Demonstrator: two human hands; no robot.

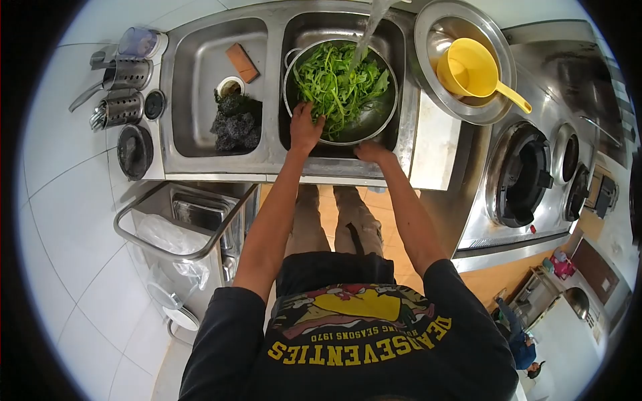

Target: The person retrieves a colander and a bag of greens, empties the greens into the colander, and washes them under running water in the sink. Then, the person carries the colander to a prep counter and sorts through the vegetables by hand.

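Black shirt (348,374) fills six o'clock. Ahead, the sink (194,80) spans ten to one, with the pan (396,100) at twelve. Greens (341,83) lie in the pan. The left hand (307,127) lies over its rim near eight, fingers at the greens; apart from it, the right hand (374,154) curls beside the rim at five. Whether either grips, I cannot tell. Water (372,30) falls onto the greens from one.

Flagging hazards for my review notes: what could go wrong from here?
The water stream falling onto the leafy greens might wash loose leaves over the rim of the pot. The yellow dipper, its handle jutting past the steel basin, could tip if bumped.
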